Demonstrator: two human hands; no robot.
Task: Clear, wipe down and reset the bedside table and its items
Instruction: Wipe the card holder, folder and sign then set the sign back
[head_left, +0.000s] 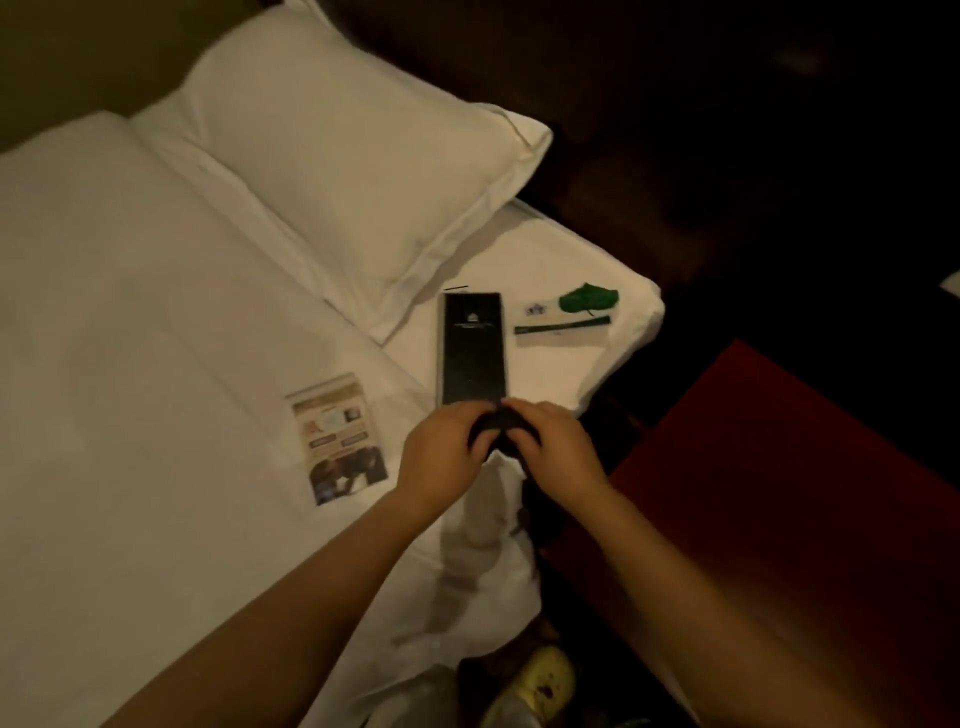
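Note:
Both my hands meet over the bed's edge around a small dark object (493, 423); what it is cannot be made out. My left hand (447, 452) curls round its left side and my right hand (553, 447) curls round its right side. A white cloth (485, 519) hangs below them. Just beyond lies a long black folder (472, 348) on the white sheet. A colourful leaflet (337, 436) lies to the left. To the right lie a green leaf-shaped item (589, 299) and a white card with a green stripe (563, 327).
A white pillow (353, 166) lies at the head of the bed (130, 338). The dark reddish bedside table top (779, 467) stands at the right, close to the mattress corner. A yellowish shoe (540, 686) shows on the floor below.

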